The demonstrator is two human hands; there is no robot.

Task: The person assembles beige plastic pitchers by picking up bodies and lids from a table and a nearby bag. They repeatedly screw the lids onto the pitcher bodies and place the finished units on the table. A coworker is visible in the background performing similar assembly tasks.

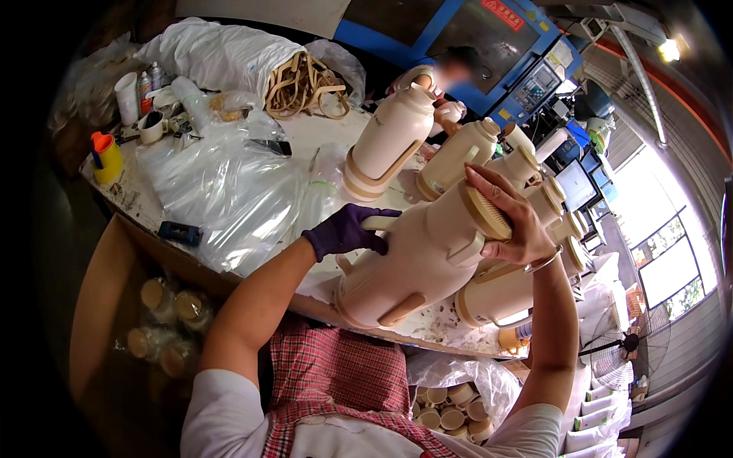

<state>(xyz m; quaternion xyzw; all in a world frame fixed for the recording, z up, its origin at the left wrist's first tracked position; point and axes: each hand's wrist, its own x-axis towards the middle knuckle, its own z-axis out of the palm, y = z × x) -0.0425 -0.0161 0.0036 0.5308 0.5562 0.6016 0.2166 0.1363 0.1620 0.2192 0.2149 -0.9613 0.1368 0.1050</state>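
Observation:
A cream vacuum jug leans to the right over the table's near edge, directly before me. My left hand, in a purple glove, is closed around the jug's handle. Bare fingers of my right hand curl over the ribbed tan lid at the top. Whether the lid is fully seated cannot be told. A taller cream jug with a tan base band stands just behind. To the right are several similar jugs, one lying tilted close by.
Clear plastic bags cover the table's left part, with a yellow cup at its edge. Below left is a cardboard box with wrapped pieces. A bag of cream cups sits below right. Another person works across the table.

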